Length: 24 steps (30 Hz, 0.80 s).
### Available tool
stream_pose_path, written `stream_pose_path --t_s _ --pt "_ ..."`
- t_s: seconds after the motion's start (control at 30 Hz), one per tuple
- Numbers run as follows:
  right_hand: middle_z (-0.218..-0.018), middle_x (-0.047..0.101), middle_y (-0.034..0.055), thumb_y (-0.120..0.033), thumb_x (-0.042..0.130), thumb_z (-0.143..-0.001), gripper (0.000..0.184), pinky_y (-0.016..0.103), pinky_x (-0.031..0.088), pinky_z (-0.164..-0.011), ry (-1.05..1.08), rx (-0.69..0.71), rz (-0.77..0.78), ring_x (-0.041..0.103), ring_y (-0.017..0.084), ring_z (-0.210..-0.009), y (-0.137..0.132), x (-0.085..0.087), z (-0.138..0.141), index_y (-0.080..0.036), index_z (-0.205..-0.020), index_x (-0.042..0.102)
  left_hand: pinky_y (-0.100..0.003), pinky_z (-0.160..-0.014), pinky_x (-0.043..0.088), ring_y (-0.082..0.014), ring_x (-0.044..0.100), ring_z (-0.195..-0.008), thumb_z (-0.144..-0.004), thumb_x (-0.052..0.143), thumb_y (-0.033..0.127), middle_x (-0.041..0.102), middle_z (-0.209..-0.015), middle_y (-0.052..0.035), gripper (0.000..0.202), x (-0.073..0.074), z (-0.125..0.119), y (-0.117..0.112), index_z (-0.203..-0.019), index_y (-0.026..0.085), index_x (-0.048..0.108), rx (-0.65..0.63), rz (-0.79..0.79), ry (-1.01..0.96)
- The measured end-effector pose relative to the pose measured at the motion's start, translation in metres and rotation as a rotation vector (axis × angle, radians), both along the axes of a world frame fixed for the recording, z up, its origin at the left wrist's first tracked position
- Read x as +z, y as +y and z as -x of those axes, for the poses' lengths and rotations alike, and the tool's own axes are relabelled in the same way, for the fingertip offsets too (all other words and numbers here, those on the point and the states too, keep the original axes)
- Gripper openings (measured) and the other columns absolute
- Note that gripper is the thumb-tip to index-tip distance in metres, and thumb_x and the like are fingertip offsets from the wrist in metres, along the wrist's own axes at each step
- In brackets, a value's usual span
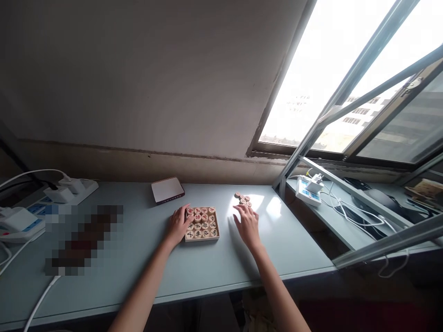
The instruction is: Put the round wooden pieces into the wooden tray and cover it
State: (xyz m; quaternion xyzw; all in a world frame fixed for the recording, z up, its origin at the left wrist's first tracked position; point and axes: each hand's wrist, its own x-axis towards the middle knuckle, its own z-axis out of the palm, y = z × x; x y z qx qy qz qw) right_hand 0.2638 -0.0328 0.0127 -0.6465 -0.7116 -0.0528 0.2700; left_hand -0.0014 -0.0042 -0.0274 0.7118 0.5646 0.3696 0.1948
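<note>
A shallow open box (217,224) holds rows of round wooden Chinese chess pieces (204,225) with red or black characters. At its left wall, my left hand (178,224) grips the box, fingers along the outside and thumb over the edge near the pieces. My right hand (248,224) is to the right of the box, just in front of a small group of loose chess pieces (242,198). Its fingers are apart and slightly bent, with nothing seen in them. Whether its fingertips touch the nearest piece, I cannot tell.
Behind the box lies an upturned box lid (168,190) with a white inside. Power strips (43,207) with plugs and cables occupy the left side, beside a blurred-out patch. A metal frame post (294,166) rises at the table's right edge, before another desk with a power strip (309,190).
</note>
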Motion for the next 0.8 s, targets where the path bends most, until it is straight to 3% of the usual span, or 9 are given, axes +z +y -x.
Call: stream_pose_path --t_s 0.1,0.23,0.4,0.63,0.8 --pt "-0.13 0.049 0.0117 -0.022 0.041 -0.088 0.035 0.053 0.023 -0.099 -0.138 -0.153 0.056 0.039 0.028 -0.121 -0.007 -0.008 -0.035 -0.019 -0.122 0.05 -0.04 -0.097 0.038 -0.0229 0.05 -0.112 -0.087 0.041 0.037 0.056 -0.121 -0.0077 0.037 -0.001 0.004 0.004 -0.121 0.022 0.046 -0.017 0.069 -0.107" --pt "-0.124 0.054 0.0063 -0.024 0.034 -0.092 0.03 0.055 0.01 -0.104 -0.208 -0.107 0.081 0.039 0.025 -0.121 -0.018 -0.01 -0.047 -0.025 -0.113 0.056 -0.038 -0.097 0.039 -0.0209 0.049 -0.114 -0.084 0.045 0.034 0.054 -0.122 -0.0051 0.039 0.0 0.009 0.005 -0.122 0.026 0.045 -0.089 0.156 -0.202" --pt "-0.113 0.059 0.005 -0.04 0.041 -0.09 0.026 0.05 0.016 -0.102 -0.105 -0.058 0.06 0.047 0.024 -0.109 -0.022 -0.006 -0.028 -0.026 -0.096 0.062 -0.038 -0.099 0.038 -0.0208 0.048 -0.114 -0.083 0.047 0.031 0.055 -0.121 -0.0053 0.039 0.002 0.009 0.003 -0.122 0.026 0.045 -0.087 0.145 -0.216" --pt "-0.108 0.059 0.0031 -0.049 0.048 -0.084 0.029 0.043 0.027 -0.095 0.052 0.017 0.106 0.05 0.023 -0.104 -0.009 0.0 0.0 -0.029 -0.095 0.065 -0.039 -0.098 0.038 -0.0211 0.049 -0.113 -0.083 0.047 0.031 0.055 -0.122 -0.0064 0.038 0.0 0.008 0.004 -0.12 0.025 0.046 -0.083 0.107 -0.191" --pt "-0.109 0.06 0.002 -0.048 0.052 -0.083 0.025 0.045 0.025 -0.099 0.091 0.159 0.074 0.049 0.022 -0.105 -0.007 0.009 0.03 -0.03 -0.096 0.063 -0.038 -0.097 0.039 -0.0206 0.049 -0.112 -0.083 0.047 0.031 0.055 -0.122 -0.0057 0.036 0.0 0.008 0.004 -0.119 0.025 0.047 -0.077 0.095 -0.185"
